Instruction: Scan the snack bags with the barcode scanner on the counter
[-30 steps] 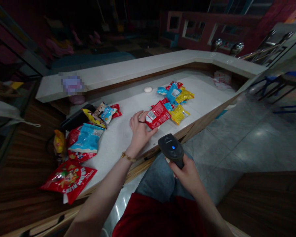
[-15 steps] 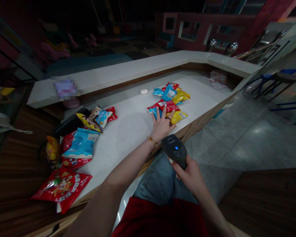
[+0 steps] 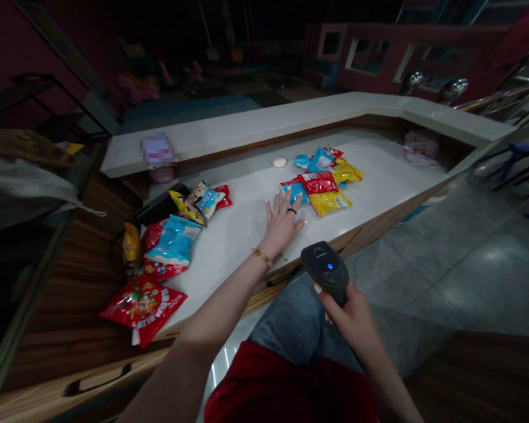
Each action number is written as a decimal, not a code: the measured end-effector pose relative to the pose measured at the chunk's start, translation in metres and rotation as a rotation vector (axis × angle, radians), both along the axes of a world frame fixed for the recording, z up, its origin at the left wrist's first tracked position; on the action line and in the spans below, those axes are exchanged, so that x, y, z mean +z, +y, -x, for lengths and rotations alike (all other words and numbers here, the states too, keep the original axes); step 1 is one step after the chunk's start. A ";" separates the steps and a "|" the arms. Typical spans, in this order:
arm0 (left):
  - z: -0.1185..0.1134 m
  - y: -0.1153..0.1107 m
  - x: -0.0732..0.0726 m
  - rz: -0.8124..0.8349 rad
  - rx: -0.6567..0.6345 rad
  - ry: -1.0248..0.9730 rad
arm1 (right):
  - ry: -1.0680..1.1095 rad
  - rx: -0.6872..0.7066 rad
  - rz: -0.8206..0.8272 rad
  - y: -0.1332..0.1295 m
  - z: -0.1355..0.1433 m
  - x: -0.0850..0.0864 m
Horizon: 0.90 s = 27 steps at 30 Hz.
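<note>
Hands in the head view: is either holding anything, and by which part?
The right hand grips a black barcode scanner by its handle, head up. The left hand holds nothing; it lies open on the white counter, fingertips beside the snack packets.

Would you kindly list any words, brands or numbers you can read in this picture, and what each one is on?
None can be read.
Red snack bag: large print, too blurred.
Snack packets: print too small.
Barcode scanner: small mark, illegible.
Counter item: pixelated.
</note>
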<state>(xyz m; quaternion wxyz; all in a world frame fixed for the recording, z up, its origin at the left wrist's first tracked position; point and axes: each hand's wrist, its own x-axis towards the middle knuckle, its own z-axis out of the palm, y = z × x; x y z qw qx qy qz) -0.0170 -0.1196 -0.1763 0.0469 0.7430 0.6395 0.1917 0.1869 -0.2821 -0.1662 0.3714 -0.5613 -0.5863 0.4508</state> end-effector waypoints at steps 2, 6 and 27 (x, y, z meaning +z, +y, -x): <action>0.024 -0.038 0.001 -0.030 0.088 -0.005 | 0.002 0.021 0.008 0.000 0.002 0.001; 0.079 -0.130 0.004 -0.149 0.253 0.048 | -0.012 0.060 0.045 0.000 0.003 0.000; 0.075 -0.221 -0.019 0.018 0.152 0.196 | -0.050 0.082 0.045 -0.008 0.005 0.004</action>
